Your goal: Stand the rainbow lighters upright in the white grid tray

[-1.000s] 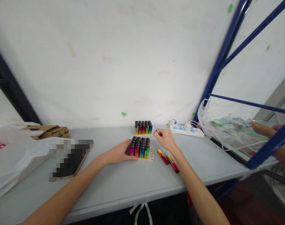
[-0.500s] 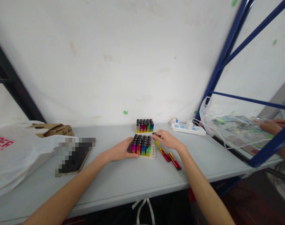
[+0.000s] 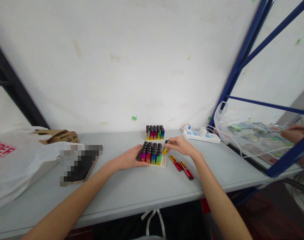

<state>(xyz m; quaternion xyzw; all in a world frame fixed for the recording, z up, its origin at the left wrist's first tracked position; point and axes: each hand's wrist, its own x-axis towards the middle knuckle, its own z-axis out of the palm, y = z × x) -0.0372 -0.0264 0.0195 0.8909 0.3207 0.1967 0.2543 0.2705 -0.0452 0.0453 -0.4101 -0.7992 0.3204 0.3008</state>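
On the grey table, risk first: the left hand only lies open against the near-left side of the lighter tray, so a hard push could tip its packed upright lighters. That tray's nearly full, with empty slots on its right edge. A second tray behind looks full. The right hand pinches a yellow lighter over the right edge

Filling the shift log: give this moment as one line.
left hand: steadies tray | right hand: holds lighter upright at tray's right edge | table: two lighters lying
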